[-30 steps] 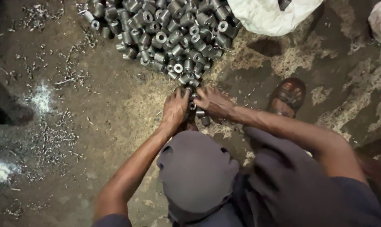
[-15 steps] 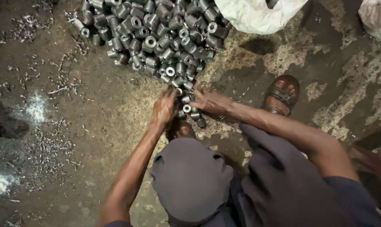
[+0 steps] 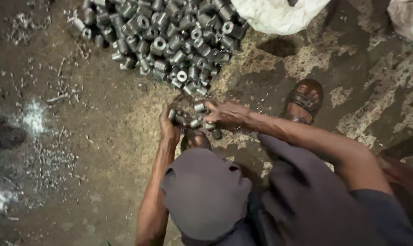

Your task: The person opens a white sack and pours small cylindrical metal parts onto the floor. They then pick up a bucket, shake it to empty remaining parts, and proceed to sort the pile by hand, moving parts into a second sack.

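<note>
1. Short grey metal sleeves are lying loose on the dirt floor, near centre.
2. A big pile of sleeves is sitting just beyond, far centre-left.

The pile of metal sleeves is cut off by the far edge. A white sack is cropped there too. The left hand and right hand hide their palms, so their grip on the small sleeves cannot be told.
</note>
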